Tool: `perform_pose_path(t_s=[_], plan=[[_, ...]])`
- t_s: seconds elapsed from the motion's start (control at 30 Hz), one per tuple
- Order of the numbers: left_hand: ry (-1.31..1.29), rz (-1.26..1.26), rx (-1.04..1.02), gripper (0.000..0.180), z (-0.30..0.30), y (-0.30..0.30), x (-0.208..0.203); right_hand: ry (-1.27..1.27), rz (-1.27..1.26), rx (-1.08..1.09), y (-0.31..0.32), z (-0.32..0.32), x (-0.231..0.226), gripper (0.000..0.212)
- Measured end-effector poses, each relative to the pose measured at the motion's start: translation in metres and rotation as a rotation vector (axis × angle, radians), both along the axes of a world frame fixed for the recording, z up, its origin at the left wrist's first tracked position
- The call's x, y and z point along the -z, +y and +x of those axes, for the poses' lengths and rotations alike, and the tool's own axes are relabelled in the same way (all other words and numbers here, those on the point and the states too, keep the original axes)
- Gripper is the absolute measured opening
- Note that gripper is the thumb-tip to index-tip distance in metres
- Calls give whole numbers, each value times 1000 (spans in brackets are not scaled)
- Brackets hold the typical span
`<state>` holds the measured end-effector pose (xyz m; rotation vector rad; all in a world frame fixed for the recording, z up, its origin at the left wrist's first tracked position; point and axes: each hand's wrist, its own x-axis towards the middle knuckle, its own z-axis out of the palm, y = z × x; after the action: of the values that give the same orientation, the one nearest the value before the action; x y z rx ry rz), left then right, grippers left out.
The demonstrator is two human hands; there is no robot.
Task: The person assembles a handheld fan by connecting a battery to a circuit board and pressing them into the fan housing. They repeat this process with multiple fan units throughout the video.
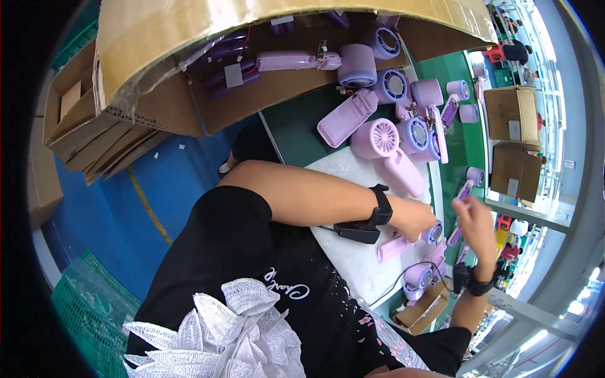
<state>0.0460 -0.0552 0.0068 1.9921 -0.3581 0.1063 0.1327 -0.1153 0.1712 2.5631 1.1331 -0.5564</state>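
Observation:
Over the white work mat (337, 252), my left hand (414, 218) closes on a pink handheld fan. The fan's pink handle (394, 249) sticks out below my fingers, and its round lilac head (433, 232) shows just past them. To the right, my right hand (477, 228) is raised over the green belt, fingers curled in. What it pinches, if anything, cannot be made out. Beyond my left hand lies another fan (378, 138), its pink grille up and its handle on the mat. A dark band is strapped round each wrist.
Several pink and lilac fans (416, 135) crowd the mat's far end. A large cardboard box (239, 104) holding purple parts stands beyond my left arm. Purple fan parts (466, 188) lie along the green belt (450, 157). Nearer are a small carton (423, 309) and a black cable (403, 272).

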Motion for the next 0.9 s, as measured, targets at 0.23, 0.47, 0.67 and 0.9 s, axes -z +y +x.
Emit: perform_pose_path(t_s=[0.23,0.47,0.67,0.9], plan=[[29,-37,146,27,-1,11,3,463,429,-990,132,-129,-6,22],[-47,13,302,35,21,2,0,72,593,-1323,238,-180,76,27],[-130,52,163,36,21,-1,0,246,1116,-1404,246,-178,88,23],[-127,29,214,30,21,8,8,-34,866,-1324,265,-168,99,23]])
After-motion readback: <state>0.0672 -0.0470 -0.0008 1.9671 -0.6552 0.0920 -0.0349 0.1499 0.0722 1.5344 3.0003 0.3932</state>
